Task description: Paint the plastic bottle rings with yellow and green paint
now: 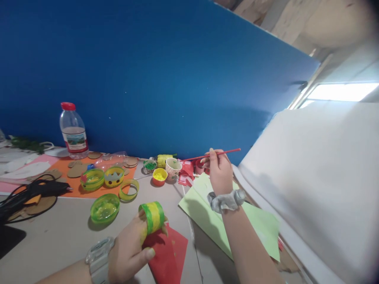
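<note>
My left hand (130,248) is closed around a short ring painted green and yellow (152,216), held just above a red sheet of paper (168,252). A clear watch sits on that wrist. My right hand (219,170) reaches forward and pinches a thin red paintbrush (211,155), whose tip points left toward a patterned paper cup (173,167). A grey scrunchie circles the right wrist. Beside the cup stand a small yellow paint dish (160,175) and a pot of green paint (149,165).
A light green sheet (260,225) lies under my right arm. Green and yellow painted rings and a bowl (104,208) sit at left on an orange sheet (74,185), near a water bottle (74,131) and a black glue gun (44,188). A blue board (166,79) stands behind, white sheet at right.
</note>
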`<state>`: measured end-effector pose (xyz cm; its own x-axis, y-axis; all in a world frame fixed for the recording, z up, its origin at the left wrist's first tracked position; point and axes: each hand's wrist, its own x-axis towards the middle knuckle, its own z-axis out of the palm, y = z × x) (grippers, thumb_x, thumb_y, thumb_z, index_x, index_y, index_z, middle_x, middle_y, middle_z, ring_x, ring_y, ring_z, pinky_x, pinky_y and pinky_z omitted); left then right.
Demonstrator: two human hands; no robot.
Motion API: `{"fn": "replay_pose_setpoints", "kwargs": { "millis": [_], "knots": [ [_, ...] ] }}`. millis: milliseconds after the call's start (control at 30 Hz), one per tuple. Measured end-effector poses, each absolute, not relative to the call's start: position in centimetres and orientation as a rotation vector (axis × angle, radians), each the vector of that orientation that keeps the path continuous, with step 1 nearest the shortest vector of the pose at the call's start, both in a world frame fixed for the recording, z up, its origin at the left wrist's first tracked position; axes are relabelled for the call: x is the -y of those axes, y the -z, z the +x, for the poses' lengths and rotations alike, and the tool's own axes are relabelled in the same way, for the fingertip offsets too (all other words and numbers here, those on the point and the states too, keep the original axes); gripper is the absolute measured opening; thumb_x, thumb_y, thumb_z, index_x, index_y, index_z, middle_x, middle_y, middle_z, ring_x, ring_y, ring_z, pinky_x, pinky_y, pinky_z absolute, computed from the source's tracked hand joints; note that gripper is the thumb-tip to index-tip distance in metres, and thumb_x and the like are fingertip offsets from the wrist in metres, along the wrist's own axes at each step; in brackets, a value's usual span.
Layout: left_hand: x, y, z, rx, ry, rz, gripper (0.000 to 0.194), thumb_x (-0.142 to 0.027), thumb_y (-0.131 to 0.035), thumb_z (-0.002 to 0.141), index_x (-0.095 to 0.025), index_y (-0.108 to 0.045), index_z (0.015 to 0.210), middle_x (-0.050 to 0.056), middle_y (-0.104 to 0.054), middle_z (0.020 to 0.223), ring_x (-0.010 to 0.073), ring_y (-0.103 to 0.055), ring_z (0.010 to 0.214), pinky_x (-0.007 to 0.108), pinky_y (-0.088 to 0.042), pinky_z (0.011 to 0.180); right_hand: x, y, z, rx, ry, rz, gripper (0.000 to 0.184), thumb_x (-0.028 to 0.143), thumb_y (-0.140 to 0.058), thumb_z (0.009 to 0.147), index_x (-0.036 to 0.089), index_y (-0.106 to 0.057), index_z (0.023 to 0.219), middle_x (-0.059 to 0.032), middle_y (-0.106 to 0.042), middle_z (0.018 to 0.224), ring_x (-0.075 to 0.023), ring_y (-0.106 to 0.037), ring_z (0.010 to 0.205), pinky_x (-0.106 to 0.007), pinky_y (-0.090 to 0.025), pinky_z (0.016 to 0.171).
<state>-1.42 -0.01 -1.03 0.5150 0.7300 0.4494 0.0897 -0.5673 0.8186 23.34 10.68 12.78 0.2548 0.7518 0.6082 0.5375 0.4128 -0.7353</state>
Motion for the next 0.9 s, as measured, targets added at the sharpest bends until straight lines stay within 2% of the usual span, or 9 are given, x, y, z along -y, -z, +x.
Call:
{"fn": "replay_pose_setpoints", "kwargs": {
  "millis": [233,500,667,900],
  "knots": [
    [0.0,0.4,-1.3,-0.732,-1.088,2.027,0.051,-0.055,-0.038,0.093,-0.020,-0.056,0.126,0.013,-0.061,0.118,0.0314,-0.056,0.115,0.045,-0.051,0.096,-10.4,-12.8,23.2,1.402,-0.209,-1.226,0.040,0.056,-0.042,0.092,0.020,-0.056,0.087,-0.0024,-0.067,0.073,-0.0119,-0.059,0.054,-0.023,-0.051,0.054],
    [0.2,0.0,-1.3,-0.817,-1.096,2.107,0.048,-0.053,-0.037,0.094,-0.020,-0.059,0.121,0.011,-0.063,0.117,0.0295,-0.056,0.112,0.046,-0.042,0.105,-10.5,-12.3,22.8,1.502,-0.189,-1.208,0.035,0.052,-0.044,0.093,0.020,-0.056,0.089,-0.0007,-0.067,0.070,-0.0130,-0.063,0.059,-0.027,-0.052,0.064],
    [0.2,-0.4,-1.2,-0.819,-1.071,2.098,0.046,-0.052,-0.036,0.095,-0.020,-0.060,0.116,0.011,-0.064,0.112,0.0288,-0.058,0.108,0.044,-0.045,0.100,-11.0,-11.1,22.8,1.575,-0.225,-1.236,0.037,0.048,-0.045,0.096,0.014,-0.059,0.098,-0.0003,-0.065,0.075,-0.0113,-0.062,0.063,-0.030,-0.054,0.066],
    [0.1,-0.7,-1.2,-0.814,-1.050,2.121,0.046,-0.050,-0.034,0.095,-0.017,-0.062,0.111,0.012,-0.065,0.106,0.0274,-0.060,0.101,0.039,-0.050,0.091,-11.4,-10.3,22.7,1.623,-0.251,-1.278,0.033,0.043,-0.049,0.095,0.013,-0.060,0.102,-0.0022,-0.064,0.084,-0.0115,-0.061,0.069,-0.030,-0.055,0.067]
  ]
}}
